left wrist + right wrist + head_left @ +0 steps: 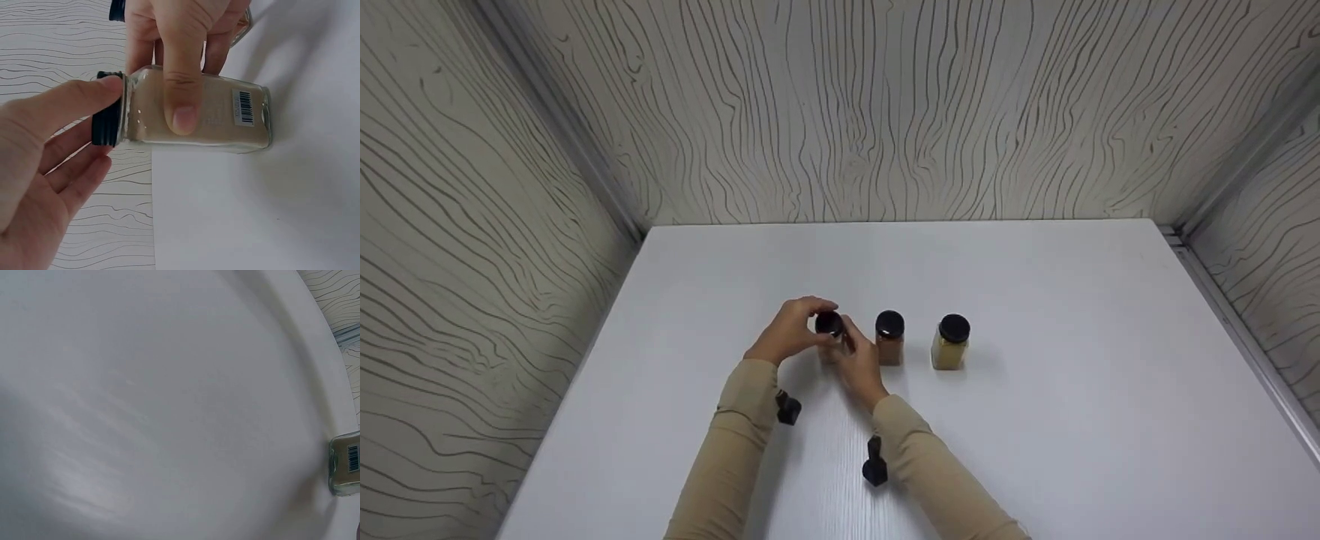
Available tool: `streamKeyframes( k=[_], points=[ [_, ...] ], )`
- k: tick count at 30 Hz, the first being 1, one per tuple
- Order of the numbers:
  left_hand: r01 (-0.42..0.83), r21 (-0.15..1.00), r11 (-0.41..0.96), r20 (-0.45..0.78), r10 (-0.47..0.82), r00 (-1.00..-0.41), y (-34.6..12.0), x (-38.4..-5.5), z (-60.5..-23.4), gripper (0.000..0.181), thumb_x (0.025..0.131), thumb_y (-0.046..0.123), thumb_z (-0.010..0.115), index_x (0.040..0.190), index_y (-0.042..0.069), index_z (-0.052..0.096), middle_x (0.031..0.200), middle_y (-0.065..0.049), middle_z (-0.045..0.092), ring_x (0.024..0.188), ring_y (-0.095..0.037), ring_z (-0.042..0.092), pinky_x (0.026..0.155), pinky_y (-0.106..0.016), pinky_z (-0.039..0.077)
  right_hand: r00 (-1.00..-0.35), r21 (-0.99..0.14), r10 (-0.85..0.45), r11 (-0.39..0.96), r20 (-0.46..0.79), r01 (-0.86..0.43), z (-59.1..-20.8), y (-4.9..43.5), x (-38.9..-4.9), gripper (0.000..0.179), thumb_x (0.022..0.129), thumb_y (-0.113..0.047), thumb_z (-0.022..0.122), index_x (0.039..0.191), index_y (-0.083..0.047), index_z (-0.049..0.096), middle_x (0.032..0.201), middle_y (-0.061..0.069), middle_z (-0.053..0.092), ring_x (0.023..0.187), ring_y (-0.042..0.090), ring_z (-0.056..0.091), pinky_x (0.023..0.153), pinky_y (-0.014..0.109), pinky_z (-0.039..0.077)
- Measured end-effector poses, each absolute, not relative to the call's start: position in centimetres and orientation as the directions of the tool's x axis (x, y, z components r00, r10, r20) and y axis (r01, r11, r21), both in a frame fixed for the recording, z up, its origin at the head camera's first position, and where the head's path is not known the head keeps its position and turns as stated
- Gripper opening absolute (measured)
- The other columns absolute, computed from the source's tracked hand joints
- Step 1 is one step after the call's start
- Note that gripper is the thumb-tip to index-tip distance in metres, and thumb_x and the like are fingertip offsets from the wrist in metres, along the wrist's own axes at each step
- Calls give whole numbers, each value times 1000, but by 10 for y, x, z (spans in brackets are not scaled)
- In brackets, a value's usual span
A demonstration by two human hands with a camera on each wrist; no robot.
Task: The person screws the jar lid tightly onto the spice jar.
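A square glass spice jar [225, 138] of beige powder, with a barcode label, stands upright on the table. My right hand [861, 367] grips its body, the thumb lying across the front in the left wrist view. Around the black lid [106, 128] my left hand [791, 330] has its thumb on one side and fingers on the other. The lid sits on the jar's neck. Beside my right hand stands a jar of reddish-brown powder [890, 351]. In the right wrist view only the base of the held jar [343, 481] shows, at the right edge.
Farther right stands a jar of yellowish powder [949, 355] with a black lid. All are on a white table [1072, 420]. Wood-grain patterned panels [847, 112] rise behind the table and at both sides.
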State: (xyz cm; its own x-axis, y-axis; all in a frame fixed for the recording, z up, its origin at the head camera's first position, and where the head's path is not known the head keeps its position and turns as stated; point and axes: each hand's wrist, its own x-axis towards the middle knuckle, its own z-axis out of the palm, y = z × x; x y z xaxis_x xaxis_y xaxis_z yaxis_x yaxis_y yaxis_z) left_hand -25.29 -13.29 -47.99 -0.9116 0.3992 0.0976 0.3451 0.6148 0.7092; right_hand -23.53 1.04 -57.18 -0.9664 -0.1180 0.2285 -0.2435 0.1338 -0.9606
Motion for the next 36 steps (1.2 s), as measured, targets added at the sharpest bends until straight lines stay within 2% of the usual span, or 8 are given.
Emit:
streamKeyframes(
  k=[12, 20, 30, 36],
  points=[
    [344, 705, 621, 124, 369, -921, -134, -250, -481, 51, 78, 6, 78, 124, -6, 60, 119, -22, 64, 112, -35, 61, 103, -46, 51, -955, -950, -170, 159, 241, -268, -574, 12, -239, 54, 89, 2, 62, 140, 5, 44, 142, 27, 49, 135, 41, 44, 114, 46, 39],
    [384, 697, 606, 141, 408, -902, -134, -251, -480, 43, 79, 3, 76, 120, -4, 63, 120, -22, 66, 113, -34, 62, 101, -46, 52, -951, -945, -166, 160, 259, -285, -576, 13, -240, 55, 88, 0, 64, 139, 10, 43, 141, 30, 48, 133, 44, 45, 112, 48, 40],
    [335, 696, 635, 120, 357, -926, -134, -251, -482, 48, 78, 8, 78, 121, -4, 62, 118, -22, 66, 111, -34, 62, 100, -45, 53, -956, -941, -168, 200, 241, -272, -575, 13, -240, 57, 88, 4, 62, 139, 14, 39, 142, 33, 44, 133, 46, 44, 111, 50, 40],
    [357, 699, 619, 146, 365, -920, -135, -250, -483, 42, 78, 4, 77, 118, -3, 64, 118, -21, 67, 112, -34, 63, 100, -44, 53, -955, -944, -177, 188, 240, -272, -575, 14, -240, 59, 89, 1, 64, 140, 15, 37, 144, 34, 40, 134, 46, 42, 112, 50, 40]
  ],
)
